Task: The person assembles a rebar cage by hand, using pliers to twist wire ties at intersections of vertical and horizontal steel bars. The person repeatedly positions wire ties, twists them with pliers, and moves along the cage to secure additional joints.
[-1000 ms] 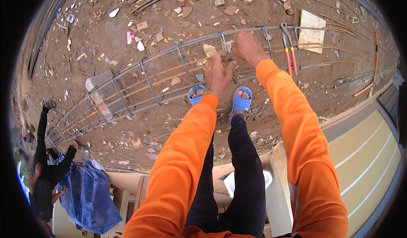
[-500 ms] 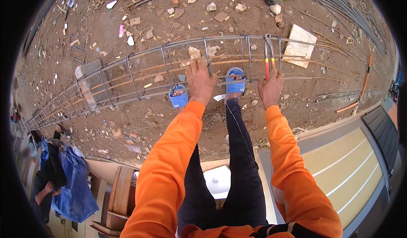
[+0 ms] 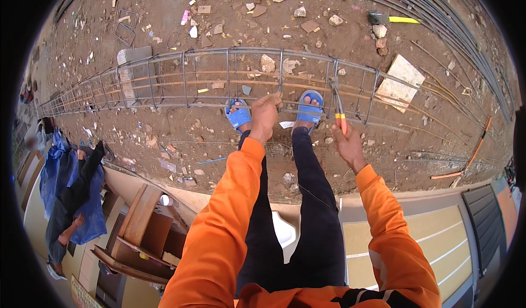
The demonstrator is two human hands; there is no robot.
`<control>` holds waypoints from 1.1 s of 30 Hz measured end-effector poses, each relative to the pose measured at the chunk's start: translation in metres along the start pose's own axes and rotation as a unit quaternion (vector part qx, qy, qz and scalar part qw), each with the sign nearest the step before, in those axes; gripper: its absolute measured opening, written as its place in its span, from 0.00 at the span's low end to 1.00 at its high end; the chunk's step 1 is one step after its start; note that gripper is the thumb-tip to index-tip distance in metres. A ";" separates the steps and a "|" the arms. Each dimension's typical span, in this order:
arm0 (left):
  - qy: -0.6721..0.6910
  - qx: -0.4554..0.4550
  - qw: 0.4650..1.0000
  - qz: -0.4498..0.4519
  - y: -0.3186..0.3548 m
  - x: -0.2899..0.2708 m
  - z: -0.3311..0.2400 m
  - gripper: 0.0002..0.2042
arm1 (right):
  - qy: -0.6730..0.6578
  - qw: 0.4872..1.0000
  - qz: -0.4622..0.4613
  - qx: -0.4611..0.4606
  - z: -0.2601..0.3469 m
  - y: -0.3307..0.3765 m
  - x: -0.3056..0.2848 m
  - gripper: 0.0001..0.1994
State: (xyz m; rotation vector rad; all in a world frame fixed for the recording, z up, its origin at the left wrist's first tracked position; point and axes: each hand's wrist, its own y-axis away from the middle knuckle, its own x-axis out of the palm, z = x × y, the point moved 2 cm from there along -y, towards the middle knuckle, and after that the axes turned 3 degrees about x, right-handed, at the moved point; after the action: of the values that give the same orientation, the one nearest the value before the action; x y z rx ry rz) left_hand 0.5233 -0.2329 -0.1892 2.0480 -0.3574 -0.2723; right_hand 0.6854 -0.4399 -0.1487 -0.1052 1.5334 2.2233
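A long rebar cage (image 3: pixel 184 78) of lengthwise bars and square stirrups stretches across the ground before me. My left hand (image 3: pixel 264 117) is closed on its near side, the fingers round the near bar beside the lower end of a stirrup; the exact grip is partly hidden. In my right hand (image 3: pixel 349 143) is a pair of pincers (image 3: pixel 338 109) with red and yellow handles, held by the handle ends. Their metal head points away from me and lies over the cage beside a stirrup, right of my left hand. Whether the jaws touch wire cannot be made out.
My feet in blue sandals (image 3: pixel 310 109) stand by the cage's near side. A pale slab (image 3: pixel 401 83) and a grey block (image 3: pixel 135 56) lie by it. Far right are loose bars (image 3: pixel 438 20) and a yellow-handled tool (image 3: pixel 404 20). At left a person sits by a blue tarp (image 3: pixel 90 215).
My view has shifted, so the scene sits differently. The pincers have moved left along the cage, from near one stirrup to another, and now tilt. My left hand has drawn back to the near bar.
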 end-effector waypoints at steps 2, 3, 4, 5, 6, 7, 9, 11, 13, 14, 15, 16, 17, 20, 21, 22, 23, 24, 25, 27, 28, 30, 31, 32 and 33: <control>-0.080 0.130 0.988 -0.016 -0.006 0.002 0.009 0.09 | -0.078 0.986 0.118 0.092 0.025 0.020 0.030 0.10; -0.112 0.136 0.984 -0.011 -0.008 0.001 0.011 0.09 | -0.115 0.972 0.151 0.135 0.041 0.028 0.042 0.09; -0.144 0.142 0.979 -0.005 -0.008 0.001 0.010 0.10 | -0.153 0.955 0.182 0.178 0.050 0.033 0.051 0.08; -0.177 0.147 0.973 0.001 -0.008 0.000 0.009 0.11 | -0.161 0.958 0.182 0.154 0.052 0.029 0.059 0.07; -0.168 0.151 0.974 0.013 -0.008 0.000 0.009 0.10 | -0.168 0.960 0.182 0.130 0.051 0.020 0.068 0.06; -0.159 0.155 0.975 0.025 -0.006 0.000 0.007 0.10 | -0.176 0.961 0.183 0.107 0.056 0.016 0.074 0.06; -0.158 0.156 0.975 0.027 -0.003 0.001 0.003 0.09 | -0.188 0.956 0.194 0.111 0.061 0.016 0.076 0.05; -0.170 0.151 0.974 0.005 0.000 0.003 -0.002 0.09 | -0.187 0.956 0.203 0.104 0.069 0.020 0.075 0.05; -0.207 0.169 0.963 0.023 -0.008 -0.002 -0.001 0.10 | -0.177 0.959 0.205 0.086 0.073 0.023 0.076 0.05; -0.225 0.178 0.957 0.033 -0.011 -0.004 0.000 0.11 | -0.178 0.959 0.205 0.081 0.071 0.022 0.077 0.05; -0.222 0.172 0.959 0.025 -0.012 -0.005 0.003 0.11 | -0.179 0.959 0.206 0.076 0.067 0.018 0.079 0.05; -0.220 0.165 0.961 0.019 -0.010 -0.005 0.003 0.11 | -0.182 0.959 0.206 0.072 0.070 0.017 0.081 0.06; -0.219 0.158 0.963 0.013 -0.009 -0.005 0.001 0.12 | -0.178 0.958 0.200 0.097 0.071 0.018 0.082 0.06; -0.251 0.158 0.954 0.037 -0.008 -0.005 -0.005 0.12 | -0.171 0.955 0.193 0.145 0.078 0.022 0.083 0.07; -0.247 0.168 0.954 0.036 -0.008 -0.006 -0.004 0.13 | -0.169 0.955 0.195 0.144 0.078 0.024 0.084 0.07; -0.243 0.179 0.953 0.033 -0.008 -0.008 -0.003 0.13 | -0.168 0.955 0.198 0.142 0.078 0.025 0.085 0.07; -0.239 0.190 0.952 0.031 -0.009 -0.009 -0.001 0.13 | -0.170 0.956 0.198 0.131 0.075 0.025 0.087 0.07; -0.243 0.171 0.954 0.035 -0.012 -0.009 0.001 0.13 | -0.171 0.957 0.199 0.121 0.067 0.023 0.092 0.07; -0.247 0.151 0.956 0.039 -0.013 -0.009 0.001 0.13 | -0.172 0.958 0.200 0.111 0.068 0.024 0.093 0.07; -0.263 0.135 0.954 0.044 -0.014 -0.010 0.000 0.14 | -0.175 0.958 0.191 0.125 0.071 0.027 0.095 0.08; -0.275 0.139 0.950 0.046 -0.011 -0.009 -0.006 0.14 | -0.178 0.957 0.186 0.134 0.073 0.030 0.095 0.08; -0.277 0.145 0.948 0.052 -0.004 -0.005 -0.015 0.16 | -0.199 0.948 0.190 0.157 0.072 0.028 0.093 0.08; -0.268 0.149 0.950 0.054 -0.001 -0.004 -0.018 0.17 | -0.210 0.944 0.193 0.167 0.074 0.027 0.092 0.09; -0.258 0.153 0.952 0.056 0.000 -0.003 -0.021 0.19 | -0.216 0.934 0.205 0.196 0.076 0.028 0.092 0.09; -0.324 0.144 0.934 0.047 0.002 -0.001 -0.023 0.20 | -0.221 0.924 0.217 0.225 0.078 0.030 0.090 0.10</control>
State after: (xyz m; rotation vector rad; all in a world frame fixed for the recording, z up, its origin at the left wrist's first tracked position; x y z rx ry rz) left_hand 0.5301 -0.2142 -0.1766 2.1726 -0.9444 -0.8869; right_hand 0.6062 -0.3499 -0.1202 0.8913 1.8649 1.9246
